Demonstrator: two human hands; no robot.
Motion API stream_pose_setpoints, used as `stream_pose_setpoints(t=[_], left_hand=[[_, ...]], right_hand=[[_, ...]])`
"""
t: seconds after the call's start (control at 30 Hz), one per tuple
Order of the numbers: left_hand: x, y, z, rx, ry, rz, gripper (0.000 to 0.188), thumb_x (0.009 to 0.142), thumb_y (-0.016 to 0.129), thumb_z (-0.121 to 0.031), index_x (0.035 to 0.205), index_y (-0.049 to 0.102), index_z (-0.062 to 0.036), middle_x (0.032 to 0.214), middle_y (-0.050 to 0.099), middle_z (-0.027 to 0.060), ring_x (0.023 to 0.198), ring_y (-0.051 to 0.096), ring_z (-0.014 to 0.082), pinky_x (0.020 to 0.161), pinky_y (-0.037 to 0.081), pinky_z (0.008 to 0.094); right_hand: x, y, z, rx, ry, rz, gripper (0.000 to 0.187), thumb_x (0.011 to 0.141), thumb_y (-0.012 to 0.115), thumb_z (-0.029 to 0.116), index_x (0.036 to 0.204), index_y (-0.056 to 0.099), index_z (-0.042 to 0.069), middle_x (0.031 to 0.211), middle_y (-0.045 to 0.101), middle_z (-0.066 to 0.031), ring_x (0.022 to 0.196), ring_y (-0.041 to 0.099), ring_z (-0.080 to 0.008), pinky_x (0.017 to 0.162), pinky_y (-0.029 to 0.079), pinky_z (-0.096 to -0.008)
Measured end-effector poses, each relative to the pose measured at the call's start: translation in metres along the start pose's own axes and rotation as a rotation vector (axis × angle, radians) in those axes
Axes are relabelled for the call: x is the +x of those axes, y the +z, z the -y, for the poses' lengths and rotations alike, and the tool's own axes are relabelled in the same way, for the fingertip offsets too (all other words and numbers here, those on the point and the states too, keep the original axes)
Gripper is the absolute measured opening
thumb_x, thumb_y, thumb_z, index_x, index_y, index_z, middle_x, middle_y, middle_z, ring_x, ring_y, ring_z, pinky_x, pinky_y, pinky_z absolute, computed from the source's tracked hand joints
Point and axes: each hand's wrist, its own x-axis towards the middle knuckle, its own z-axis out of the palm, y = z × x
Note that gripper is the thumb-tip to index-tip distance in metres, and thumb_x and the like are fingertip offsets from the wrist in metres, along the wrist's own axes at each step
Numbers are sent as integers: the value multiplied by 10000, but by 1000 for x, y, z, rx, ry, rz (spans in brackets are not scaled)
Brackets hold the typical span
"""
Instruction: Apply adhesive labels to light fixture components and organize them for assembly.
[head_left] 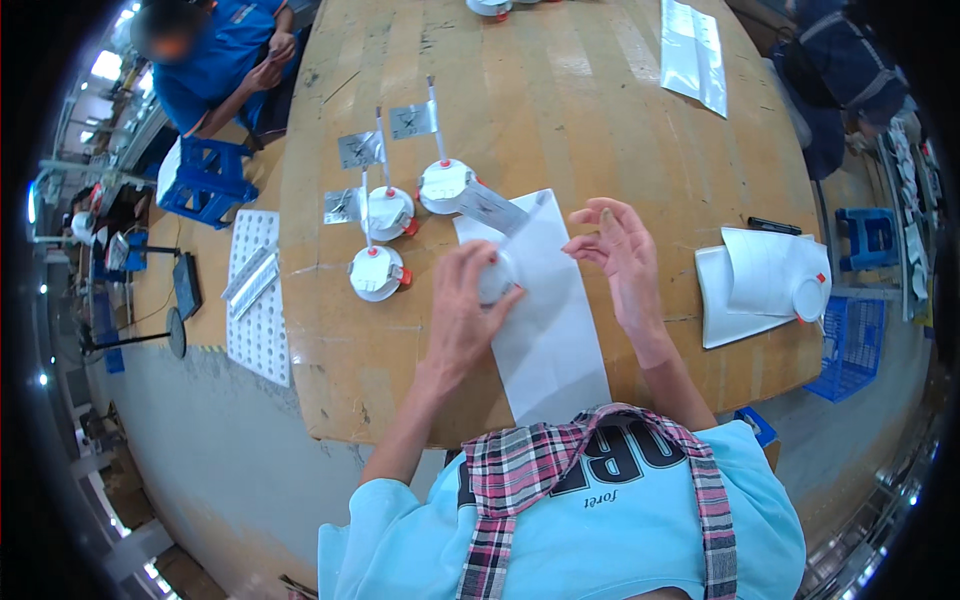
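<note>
Left hand (462,305), fingers pinching white disc (496,280) over paper (550,330), disc's left side hidden behind them, contact with paper unclear, right hand (622,255), fingers loosely parted, fixture (490,6) on far tabletop (590,110) cut off.

Left hand (462,305) masks part of this white disc (496,281); another, far (489,6), sliced by the top edge (silver labels' (359,151) marks? Too tiny!).

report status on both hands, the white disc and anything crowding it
Left hand gripping white disc over white sheet. Right hand open, apparently empty. Three similar discs close by on the left.
</note>
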Motion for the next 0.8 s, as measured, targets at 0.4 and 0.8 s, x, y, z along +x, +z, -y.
stream_pose_setpoints(t=[0.4, 0.8], left_hand=[[-31, -42, 35, 460, -198, -357, 952, 729, 759, -494, 1459, 280, -113, 1464, 158, 228, 1380, 139, 403, 1083, 173, 552], [36, -15, 72, 411, -177, -352, 1062, 702, 762, -528, 1472, 194, -68, 1481, 87, 267, 1391, 79, 444, 1108, 135, 556]], right_hand=[[-1, -3, -19, -360, -149, 84, 264, 941, 572, 169, 1145, 536, 5, 1026, 588, -77, 886, 588, -141, 775, 497, -276], [13, 39, -23, -881, -366, 318, 288, 857, 653, 121, 1108, 572, 7, 1086, 579, -128, 1002, 577, -261, 848, 484, -369]])
